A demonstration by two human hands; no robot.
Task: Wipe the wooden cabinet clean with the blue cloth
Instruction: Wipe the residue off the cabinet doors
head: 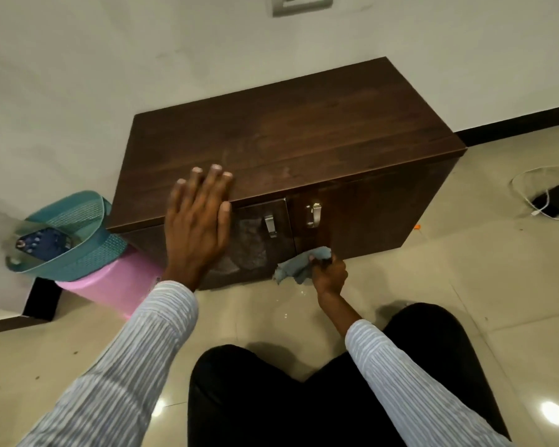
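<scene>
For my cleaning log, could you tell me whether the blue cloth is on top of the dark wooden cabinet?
No, the right hand grips the blue cloth low against the dark wooden cabinet front, near the floor.

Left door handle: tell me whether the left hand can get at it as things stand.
Probably yes. The left hand rests flat on the cabinet edge, holding nothing, and the handle hangs just beside it, uncovered.

To your left, a teal basket [78, 233] rests on a pink bin [110, 285]. A remote [42, 245] lies inside the basket. At far right, a phone [554, 201] with a white cable [530, 188] lies on the tile floor [465, 269].
</scene>
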